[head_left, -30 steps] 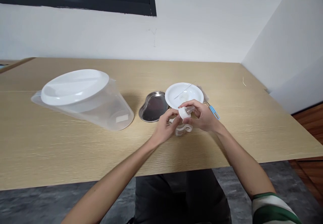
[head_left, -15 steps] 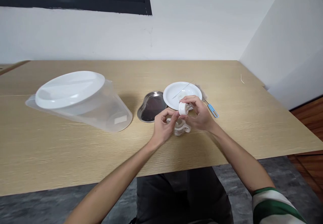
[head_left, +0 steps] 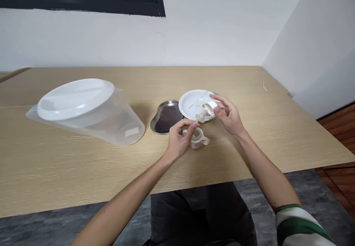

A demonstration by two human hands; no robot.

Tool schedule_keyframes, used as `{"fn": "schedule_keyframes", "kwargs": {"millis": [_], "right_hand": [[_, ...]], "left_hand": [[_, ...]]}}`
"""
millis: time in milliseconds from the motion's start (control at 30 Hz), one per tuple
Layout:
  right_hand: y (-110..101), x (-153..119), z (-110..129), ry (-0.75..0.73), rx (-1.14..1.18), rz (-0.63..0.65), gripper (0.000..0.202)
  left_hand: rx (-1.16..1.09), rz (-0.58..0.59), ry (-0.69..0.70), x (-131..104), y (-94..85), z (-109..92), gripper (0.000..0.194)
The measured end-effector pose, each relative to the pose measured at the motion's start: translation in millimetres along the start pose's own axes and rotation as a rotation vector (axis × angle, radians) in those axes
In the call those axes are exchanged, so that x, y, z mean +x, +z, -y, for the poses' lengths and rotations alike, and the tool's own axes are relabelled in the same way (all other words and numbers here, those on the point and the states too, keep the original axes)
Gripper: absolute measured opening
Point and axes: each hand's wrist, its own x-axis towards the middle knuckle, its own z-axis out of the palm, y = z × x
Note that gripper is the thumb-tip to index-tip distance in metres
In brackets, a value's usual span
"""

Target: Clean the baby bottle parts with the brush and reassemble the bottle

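Note:
Between the fingertips of my left hand [head_left: 179, 138] is a clear baby-bottle teat [head_left: 200, 117], pinched at its left end. My right hand [head_left: 229, 116] grips a white screw ring [head_left: 210, 108] just to the right of the teat; the two parts look apart. Below them a small bottle with white handles [head_left: 196, 139] stands on the table, partly covered by my left hand. Behind my hands lies a white plate [head_left: 191, 100] with a thin wire-like stick [head_left: 198, 99] across it. The blue-handled brush is almost wholly hidden behind my right hand.
A kidney-shaped steel tray [head_left: 153, 125] lies left of the plate. Further left, a large translucent pitcher with a white lid [head_left: 76, 98] rests tilted on the wooden table [head_left: 83, 172]. A small bent white piece [head_left: 264, 86] is at the back right, near the wall.
My right hand has moved right with the white ring, drawing it off the teat. The teat stays in my left hand, which has hardly moved. My right hand now covers the brush handle.

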Motion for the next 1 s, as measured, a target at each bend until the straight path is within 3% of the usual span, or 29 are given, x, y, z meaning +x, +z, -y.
{"fn": "schedule_keyframes", "kwargs": {"millis": [100, 233, 500, 600, 733, 833, 1000], "right_hand": [[7.1, -2.1, -3.7, 0.034, 0.039, 0.055, 0.066], [15.5, -6.2, -5.1, 0.034, 0.036, 0.155, 0.056], [13.6, -5.9, -7.3, 0.083, 0.043, 0.249, 0.056], [12.1, -4.4, -11.1, 0.042, -0.036, 0.225, 0.056], [12.0, -2.6, -10.0, -0.129, -0.203, 0.194, 0.057], [11.4, -1.5, -5.0, -0.227, -0.295, 0.226, 0.048], [10.7, -2.1, -0.8, -0.185, -0.301, 0.252, 0.040]], "left_hand": [[-0.008, 0.005, -0.002, 0.4, 0.7, -1.1, 0.031], [-0.017, 0.023, -0.010, 0.5, 0.3, -2.9, 0.031], [-0.021, 0.024, 0.004, 0.7, -0.8, -3.3, 0.030], [-0.018, 0.010, -0.014, 1.6, -0.6, -2.5, 0.032], [-0.022, -0.004, -0.017, 2.1, -0.3, -2.2, 0.032], [-0.041, -0.019, -0.004, 1.0, 0.1, -2.0, 0.032], [-0.039, -0.032, 0.030, -1.2, 1.2, -1.1, 0.030]]}}
